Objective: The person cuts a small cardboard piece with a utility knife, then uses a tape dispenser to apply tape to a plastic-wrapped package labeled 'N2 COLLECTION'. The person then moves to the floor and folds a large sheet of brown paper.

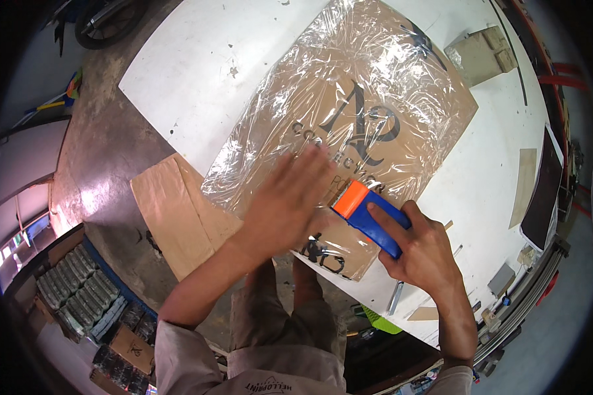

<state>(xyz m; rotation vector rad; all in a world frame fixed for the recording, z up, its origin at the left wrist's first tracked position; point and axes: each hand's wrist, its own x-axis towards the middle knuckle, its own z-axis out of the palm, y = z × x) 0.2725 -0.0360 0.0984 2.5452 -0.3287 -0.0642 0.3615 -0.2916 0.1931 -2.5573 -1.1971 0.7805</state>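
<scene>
A large flat brown cardboard package [412, 155] with dark printed lettering lies on the white table [191, 72]. Clear, wrinkled plastic film covers it and glints in the light. My left hand [286, 197] is over the package's near left part, fingers stretched out and slightly blurred. Whether it presses on the film or hovers just above, I cannot tell. In my right hand [423, 247] is a blue and orange handheld tape dispenser [375, 220], its toothed orange end pointing up and left over the near part of the package. My index finger lies along its top.
Brown paper or card [178, 214] sticks out past the table's left edge. A slim metal tool [395, 297] lies near the front edge. At the far right are a brown block-like bundle [484, 56] and a dark sheet [543, 191]. Wrapped bundles [79, 289] fill a box at lower left.
</scene>
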